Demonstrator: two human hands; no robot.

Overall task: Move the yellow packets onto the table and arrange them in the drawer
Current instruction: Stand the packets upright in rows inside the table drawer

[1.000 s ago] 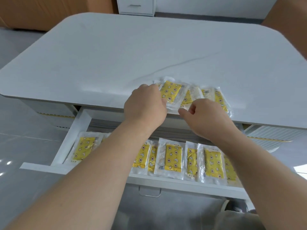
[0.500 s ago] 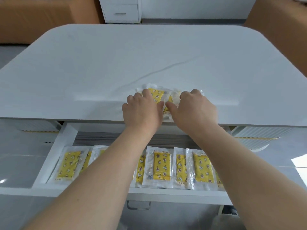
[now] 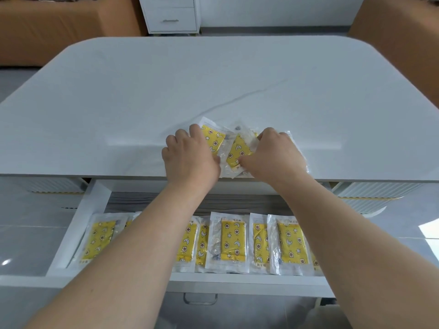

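Observation:
A small pile of yellow packets (image 3: 234, 148) in clear wrappers lies near the front edge of the white table (image 3: 142, 103). My left hand (image 3: 190, 157) grips the pile's left side, fingers curled over a packet. My right hand (image 3: 275, 155) grips the right side, thumb pinching a packet's lower edge. Below the table, the open drawer (image 3: 78, 224) holds a row of several yellow packets (image 3: 232, 243) laid side by side; my forearms hide some of them.
A drawer handle (image 3: 200, 300) hangs under the drawer front. A white cabinet (image 3: 169, 15) stands beyond the table, with brown furniture at the back left (image 3: 59, 29) and right (image 3: 399, 32). Grey floor lies on both sides.
Both hands have closed in on the spread packets and gathered them into a tighter pile between them. The camera has tilted so that more of the drawer shows.

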